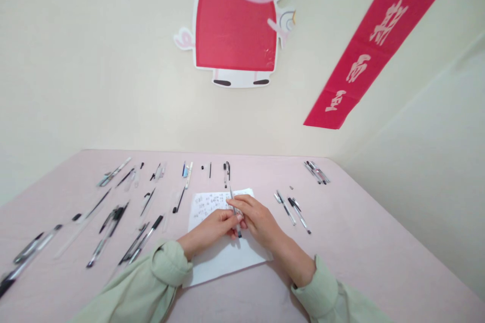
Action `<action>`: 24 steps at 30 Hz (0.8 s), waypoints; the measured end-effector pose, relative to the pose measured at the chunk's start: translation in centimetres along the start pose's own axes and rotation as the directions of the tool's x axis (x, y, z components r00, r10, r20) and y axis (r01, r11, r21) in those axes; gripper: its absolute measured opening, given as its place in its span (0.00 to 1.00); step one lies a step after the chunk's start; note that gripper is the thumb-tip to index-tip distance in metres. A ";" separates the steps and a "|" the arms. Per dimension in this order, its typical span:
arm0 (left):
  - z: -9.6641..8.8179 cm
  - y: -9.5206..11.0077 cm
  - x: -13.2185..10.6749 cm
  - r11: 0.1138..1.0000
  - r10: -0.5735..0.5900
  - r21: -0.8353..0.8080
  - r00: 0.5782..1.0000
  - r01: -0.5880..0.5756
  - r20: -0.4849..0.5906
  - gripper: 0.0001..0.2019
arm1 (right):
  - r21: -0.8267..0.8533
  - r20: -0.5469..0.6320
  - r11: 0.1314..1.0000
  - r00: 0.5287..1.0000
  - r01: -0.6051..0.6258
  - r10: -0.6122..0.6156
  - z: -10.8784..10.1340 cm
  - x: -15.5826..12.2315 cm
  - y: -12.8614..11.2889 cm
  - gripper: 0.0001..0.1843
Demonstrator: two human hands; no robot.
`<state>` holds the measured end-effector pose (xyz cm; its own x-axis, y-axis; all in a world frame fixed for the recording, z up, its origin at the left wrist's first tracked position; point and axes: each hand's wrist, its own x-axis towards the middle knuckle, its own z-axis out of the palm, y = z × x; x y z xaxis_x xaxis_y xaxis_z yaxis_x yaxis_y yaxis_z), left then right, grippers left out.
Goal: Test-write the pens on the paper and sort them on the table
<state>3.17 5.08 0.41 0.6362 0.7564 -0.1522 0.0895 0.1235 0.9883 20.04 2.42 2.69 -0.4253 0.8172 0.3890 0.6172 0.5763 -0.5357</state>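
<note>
Over a sheet of white paper (pixel 223 257) with handwriting across its upper part, my two hands meet around one slim pen (pixel 234 209). The pen is tilted, its dark end toward me and its thin end pointing away. My left hand (pixel 214 225) is closed, thumb and fingers pinching the pen's lower part. Fingers of my right hand (pixel 261 219) are closed on it from the other side, higher up. Where the fingers overlap, part of the pen is hidden.
Several pens and pen parts (pixel 108 237) lie spread over the left of the pink-covered table (pixel 359 262). Beyond the paper is a small group of pen parts (pixel 226 174). On the right lie more pens (pixel 299 214) and a bunch of pens (pixel 317 172). A wall stands behind.
</note>
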 end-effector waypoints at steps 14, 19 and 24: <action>1.1 0.3 -0.6 0.989 0.130 0.084 0.988 -0.123 -0.078 0.03 | 0.442 -0.270 0.797 0.786 -0.411 0.556 0.8 -1.0 1.6 0.11; 1.0 -0.1 -0.6 0.978 0.175 0.141 0.969 -0.151 -0.177 0.06 | 0.508 -0.213 0.747 0.778 -0.428 0.591 0.8 -0.8 2.0 0.11; 0.6 -0.3 -0.7 0.860 0.344 0.445 0.927 -0.248 -0.149 0.16 | 0.420 -0.204 0.787 0.798 -0.452 0.567 0.8 -0.8 2.9 0.08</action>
<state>3.15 4.16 0.27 0.5067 0.8392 0.1975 0.2602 -0.3673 0.8930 21.66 3.45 0.18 0.1451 0.9764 0.1597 0.4000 0.0897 -0.9121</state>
